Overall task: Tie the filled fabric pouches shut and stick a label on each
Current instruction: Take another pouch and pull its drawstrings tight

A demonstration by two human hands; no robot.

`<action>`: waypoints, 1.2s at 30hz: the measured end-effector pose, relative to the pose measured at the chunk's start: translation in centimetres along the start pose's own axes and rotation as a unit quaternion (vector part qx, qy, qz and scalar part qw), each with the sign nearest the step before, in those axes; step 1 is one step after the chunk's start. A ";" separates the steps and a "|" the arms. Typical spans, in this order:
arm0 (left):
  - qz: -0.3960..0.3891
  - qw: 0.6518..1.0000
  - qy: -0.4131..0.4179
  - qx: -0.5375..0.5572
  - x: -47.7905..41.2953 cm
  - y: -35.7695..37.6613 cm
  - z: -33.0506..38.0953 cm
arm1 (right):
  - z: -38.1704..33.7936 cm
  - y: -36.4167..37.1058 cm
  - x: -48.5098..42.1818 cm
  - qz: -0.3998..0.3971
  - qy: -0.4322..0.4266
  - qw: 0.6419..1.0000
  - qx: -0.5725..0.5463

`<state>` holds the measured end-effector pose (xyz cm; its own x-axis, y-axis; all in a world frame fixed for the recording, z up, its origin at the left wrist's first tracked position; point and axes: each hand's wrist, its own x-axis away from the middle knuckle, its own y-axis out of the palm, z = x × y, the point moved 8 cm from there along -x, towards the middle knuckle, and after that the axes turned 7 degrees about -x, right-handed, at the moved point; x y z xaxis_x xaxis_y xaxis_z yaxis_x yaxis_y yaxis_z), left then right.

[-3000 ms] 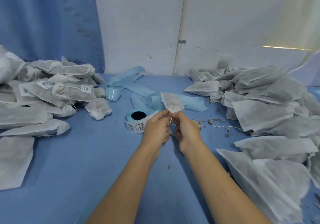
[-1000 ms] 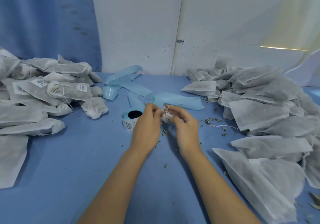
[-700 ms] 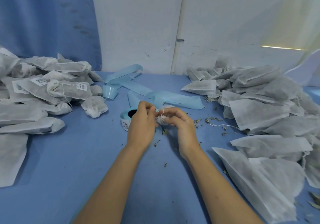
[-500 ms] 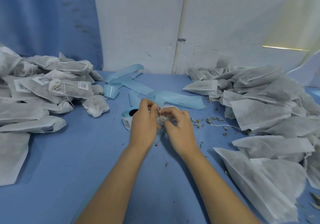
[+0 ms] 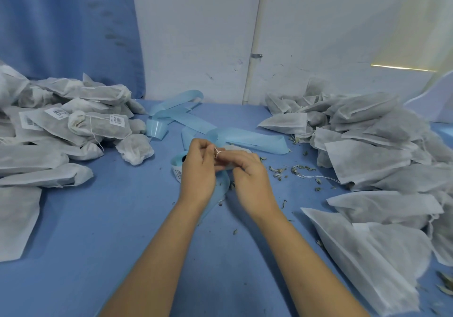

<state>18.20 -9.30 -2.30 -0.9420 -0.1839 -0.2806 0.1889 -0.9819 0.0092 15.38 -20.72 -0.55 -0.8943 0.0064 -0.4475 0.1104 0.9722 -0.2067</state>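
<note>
Blue cloth covers the table (image 5: 110, 223), and in the head view a label roll (image 5: 177, 167) stands on it near the middle, half hidden behind the left hand (image 5: 199, 169). Both hands meet just right of the label roll and slightly above the cloth. The left hand has its fingers curled, with thumb and forefinger pinching the end of a white string (image 5: 216, 152). The right hand (image 5: 250, 177) is curled over a small pouch (image 5: 235, 148), of which only a pale edge shows between and behind the fingers. The string is looped round the tip of its forefinger. Whether the knot is closed cannot be told.

A pale blue backing strip (image 5: 255, 141) curls away behind and to the right of the label roll, and another length of it runs under the hands toward the camera. Well to the left of the label roll lies a heap of tied pouches (image 5: 95, 123), several with barcode stickers and string tails. Well to its right is a larger heap of flat, open-ended pouches (image 5: 367, 150). Between that heap and the label roll the cloth carries scattered dried herb bits (image 5: 279, 171) and a loose thread (image 5: 318, 177). Far behind the label roll stands a white wall with a pipe (image 5: 253, 47), and a blue curtain (image 5: 61, 22) hangs to its left.
</note>
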 end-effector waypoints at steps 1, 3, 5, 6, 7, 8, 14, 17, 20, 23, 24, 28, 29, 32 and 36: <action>0.003 1.000 0.009 -0.022 0.1 -0.1 0.1 | 0.1 0.0 -0.1 -0.010 0.008 1.000 -0.013; 0.002 0.998 0.025 -0.060 0.3 -0.2 0.3 | 0.4 0.0 -0.3 -0.029 0.024 0.999 -0.018; -0.007 0.996 0.036 -0.086 0.4 -0.1 0.5 | 0.9 -0.2 -0.5 -0.032 0.049 0.998 -0.027; -0.010 0.994 0.040 -0.098 0.5 0.0 0.6 | 1.2 -0.3 -0.5 -0.031 0.063 0.996 -0.048; -0.011 0.993 0.045 -0.107 0.6 0.0 0.7 | 1.4 -0.4 -0.5 -0.029 0.077 0.994 -0.077; -0.012 0.992 0.049 -0.114 0.6 0.0 0.8 | 1.6 -0.5 -0.5 -0.026 0.089 0.990 -0.104; -0.015 0.991 0.060 -0.122 0.8 -0.1 0.7 | 3.0 -0.8 -1.0 -0.036 0.129 0.972 -0.193; -0.001 0.992 0.058 -0.114 0.6 -0.4 0.6 | 3.3 -1.4 -1.1 -0.027 0.133 0.968 -0.213; 0.005 0.991 0.069 -0.116 0.6 -0.5 1.0 | 3.5 -1.7 -0.9 -0.028 0.154 0.943 -0.294; 0.001 0.989 0.077 -0.128 0.7 -0.3 1.1 | 3.6 -1.4 -0.5 -0.030 0.192 0.894 -0.404; 0.001 0.989 0.076 -0.128 0.7 -0.4 1.0 | 3.6 -1.3 -0.4 -0.032 0.204 0.875 -0.437; -0.006 0.991 0.064 -0.118 0.8 -0.2 0.9 | 3.1 -0.9 -0.2 -0.020 0.214 0.847 -0.486; -0.011 0.991 0.064 -0.119 0.8 -0.1 0.9 | 3.1 -1.0 -0.2 -0.011 0.212 0.847 -0.487; -0.025 0.986 0.077 -0.148 1.1 0.4 1.0 | 3.0 -1.4 -0.4 0.015 0.198 0.847 -0.493; -0.036 0.975 0.112 -0.187 1.4 0.7 1.5 | 2.9 -1.4 -0.4 0.033 0.190 0.840 -0.507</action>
<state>16.62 -10.33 -1.25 -0.8799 -0.0604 -0.4713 0.2529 -0.8993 -0.3568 16.85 -22.79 -2.62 -0.9958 -0.0454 -0.0797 -0.0897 0.6659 0.7407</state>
